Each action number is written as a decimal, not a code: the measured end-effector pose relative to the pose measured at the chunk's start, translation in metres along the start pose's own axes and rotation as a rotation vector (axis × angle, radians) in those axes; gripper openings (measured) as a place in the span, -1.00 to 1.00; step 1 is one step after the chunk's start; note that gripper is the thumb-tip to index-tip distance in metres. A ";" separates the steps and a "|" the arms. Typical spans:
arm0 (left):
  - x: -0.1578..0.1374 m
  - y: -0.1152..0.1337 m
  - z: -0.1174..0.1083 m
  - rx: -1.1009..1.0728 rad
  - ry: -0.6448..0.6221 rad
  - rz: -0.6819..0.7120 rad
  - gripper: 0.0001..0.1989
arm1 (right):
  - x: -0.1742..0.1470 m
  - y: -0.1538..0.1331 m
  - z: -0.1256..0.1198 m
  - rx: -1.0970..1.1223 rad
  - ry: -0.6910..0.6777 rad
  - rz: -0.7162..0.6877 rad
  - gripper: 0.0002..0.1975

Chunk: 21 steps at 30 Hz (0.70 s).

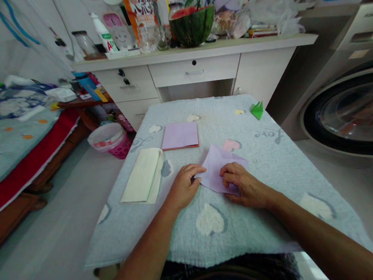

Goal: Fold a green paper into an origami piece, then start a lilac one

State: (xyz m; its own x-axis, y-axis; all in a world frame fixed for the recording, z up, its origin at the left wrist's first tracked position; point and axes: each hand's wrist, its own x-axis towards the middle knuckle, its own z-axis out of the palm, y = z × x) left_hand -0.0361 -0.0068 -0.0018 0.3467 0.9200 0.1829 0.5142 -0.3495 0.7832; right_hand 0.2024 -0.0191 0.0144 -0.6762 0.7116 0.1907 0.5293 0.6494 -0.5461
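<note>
A sheet of purple paper lies turned cornerwise on the cloth-covered table, with faint creases across it. My left hand pinches its left corner between thumb and fingers. On the sheet's right part rests my right hand, its fingers curled down onto the paper and the thumb at the near edge; whether it grips the edge I cannot tell. Behind the sheet, to the left, sits a stack of square paper, purple on top with a red edge below.
A folded cream cloth or paper lies on the table's left side. At the far right corner is a small green folded paper piece. A white cabinet bearing a cut watermelon stands behind; a washing machine is at right.
</note>
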 end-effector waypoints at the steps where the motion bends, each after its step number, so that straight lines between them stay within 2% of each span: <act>1: 0.000 0.000 0.001 -0.043 0.005 0.004 -0.64 | 0.000 0.000 0.000 -0.001 0.005 -0.001 -0.80; 7: 0.001 -0.001 0.003 -0.129 0.047 0.022 -0.60 | -0.001 -0.001 0.000 -0.011 0.004 -0.021 -0.82; 13: 0.001 -0.003 0.003 0.040 0.046 0.004 -0.56 | 0.002 -0.004 0.000 0.002 -0.023 -0.040 -0.84; 18: -0.001 -0.003 -0.001 0.178 0.042 0.014 -0.49 | 0.002 -0.003 -0.002 0.033 0.016 -0.030 -0.85; 21: -0.003 -0.001 -0.003 0.219 0.010 0.009 -0.55 | 0.001 -0.002 -0.001 0.045 0.023 -0.023 -0.86</act>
State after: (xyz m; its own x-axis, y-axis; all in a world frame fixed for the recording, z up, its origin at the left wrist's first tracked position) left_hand -0.0403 -0.0090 -0.0012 0.3449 0.9180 0.1956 0.6700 -0.3868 0.6337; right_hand 0.2011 -0.0198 0.0168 -0.6753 0.7033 0.2221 0.4902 0.6530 -0.5772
